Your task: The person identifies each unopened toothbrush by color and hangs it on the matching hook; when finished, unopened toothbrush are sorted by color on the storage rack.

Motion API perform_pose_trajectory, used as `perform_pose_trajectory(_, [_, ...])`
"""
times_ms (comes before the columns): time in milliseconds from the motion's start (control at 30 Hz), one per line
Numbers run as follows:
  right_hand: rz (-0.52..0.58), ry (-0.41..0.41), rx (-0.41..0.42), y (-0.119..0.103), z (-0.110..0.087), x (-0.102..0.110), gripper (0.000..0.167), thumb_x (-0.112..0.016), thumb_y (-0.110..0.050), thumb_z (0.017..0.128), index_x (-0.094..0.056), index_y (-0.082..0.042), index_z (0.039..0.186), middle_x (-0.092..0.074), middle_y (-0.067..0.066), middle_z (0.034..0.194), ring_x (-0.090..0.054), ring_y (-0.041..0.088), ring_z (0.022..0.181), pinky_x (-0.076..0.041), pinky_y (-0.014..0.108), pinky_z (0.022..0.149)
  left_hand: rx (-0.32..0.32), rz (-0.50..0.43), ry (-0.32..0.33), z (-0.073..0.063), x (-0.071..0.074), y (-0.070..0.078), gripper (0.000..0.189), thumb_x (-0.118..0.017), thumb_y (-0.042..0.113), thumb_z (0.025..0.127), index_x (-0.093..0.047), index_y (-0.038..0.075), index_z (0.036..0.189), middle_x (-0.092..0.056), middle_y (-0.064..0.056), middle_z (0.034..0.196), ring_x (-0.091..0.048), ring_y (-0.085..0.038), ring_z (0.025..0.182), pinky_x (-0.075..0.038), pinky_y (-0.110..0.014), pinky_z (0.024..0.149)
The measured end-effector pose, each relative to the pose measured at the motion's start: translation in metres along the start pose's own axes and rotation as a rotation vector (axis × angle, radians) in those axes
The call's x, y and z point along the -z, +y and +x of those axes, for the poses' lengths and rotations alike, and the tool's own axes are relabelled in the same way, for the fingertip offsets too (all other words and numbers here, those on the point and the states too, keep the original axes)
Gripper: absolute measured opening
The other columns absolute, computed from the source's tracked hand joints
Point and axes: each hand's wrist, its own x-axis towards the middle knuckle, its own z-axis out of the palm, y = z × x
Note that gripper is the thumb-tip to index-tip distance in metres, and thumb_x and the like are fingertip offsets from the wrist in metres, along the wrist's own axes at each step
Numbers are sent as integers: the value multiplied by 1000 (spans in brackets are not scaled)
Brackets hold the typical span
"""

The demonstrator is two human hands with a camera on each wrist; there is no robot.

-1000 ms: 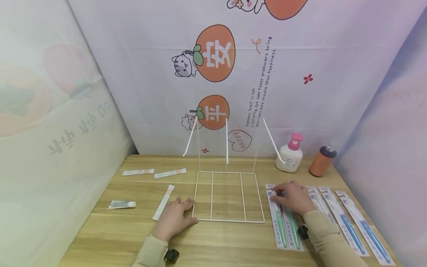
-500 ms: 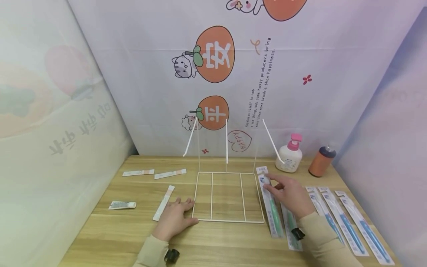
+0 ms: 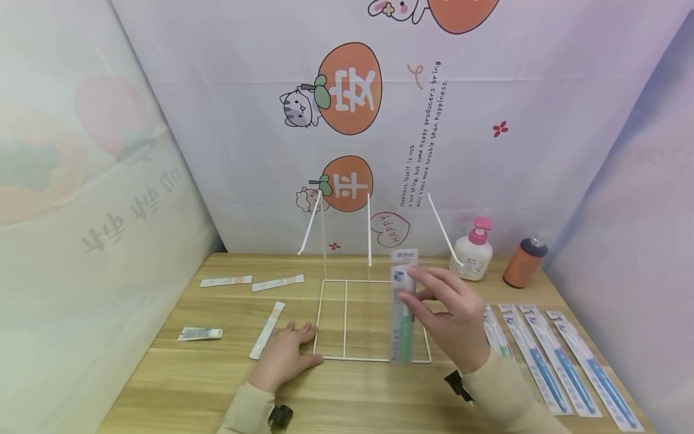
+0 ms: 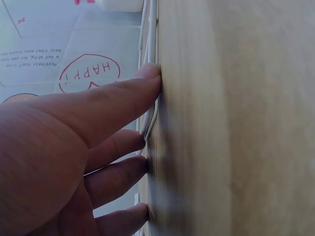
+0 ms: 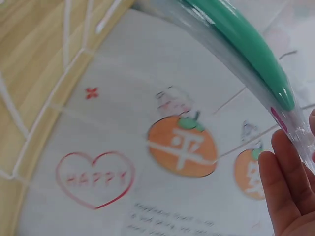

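While it lies below all the fingers, the wooden table holds up a white wire rack, just right of the left hand, whose fingers are spread, thumb touching a wire. Right of the rack's middle, the right hand pinches the toothbrush pack. It runs down from those fingertips, in front of the rack's right side; I can't tell if they touch. It looks light, stiff along the brush, with slick, thin plastic, so pinching its upper part seems good. The right wrist view shows a pink mark near the fingertips; the head view doesn't.
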Motion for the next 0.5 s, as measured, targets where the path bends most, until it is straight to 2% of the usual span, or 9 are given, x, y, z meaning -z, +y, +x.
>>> perform_pose_trajectory(100, [71,34,64,-19,15,-9,36,-82,-25,99,-78,8,114,-74,22,101,-72,16,62,-61,22,58,1,-4,-2,0,0,-1,70,-91,44,85,-72,7,141,-65,-15,147,-50,-60,140,-33,-74,117])
perform_pose_trajectory(233, [86,25,111,-35,25,-22,33,-81,-21,100,-77,8,116,-73,22,101,-72,16,62,-61,22,59,-1,-4,-4,0,0,-2,71,-91,45,84,-72,7,141,-65,-14,147,-50,-60,140,-33,-76,116])
perform_pose_trajectory(500, [2,-29,74,-30,16,-38,34,-77,-26,103,-77,3,120,-72,17,106,-74,17,62,-61,22,57,-15,-21,-5,-2,0,-3,70,-90,45,85,-72,6,140,-66,-15,146,-51,-62,138,-33,-75,116])
